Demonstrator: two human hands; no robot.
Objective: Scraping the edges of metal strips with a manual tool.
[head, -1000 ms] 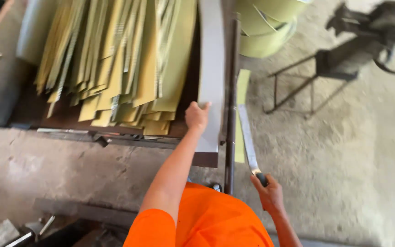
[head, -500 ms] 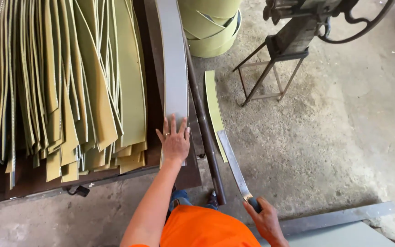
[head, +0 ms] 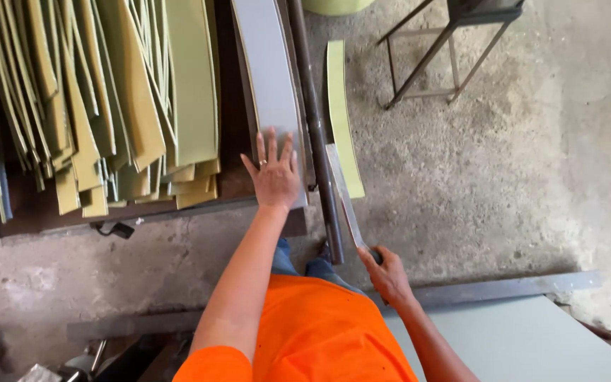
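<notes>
Lengthwise, blade [head: 344, 194] away from hands

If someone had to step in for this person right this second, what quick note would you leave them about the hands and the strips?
Left hand: flat, fingers spread, pressing the grey sheet down on the dark bench.
Right hand: gripping the handle of the long cutter blade, which slants beside the dark rail.
Things: one pale green strip lies past the rail, on the floor side. A big pile of cut green strips hangs over the bench at left.
Done: many strips are cut and piled.
Left: the grey sheet under the left hand looks uncut here; whether the blade is touching it cannot be told.
</notes>
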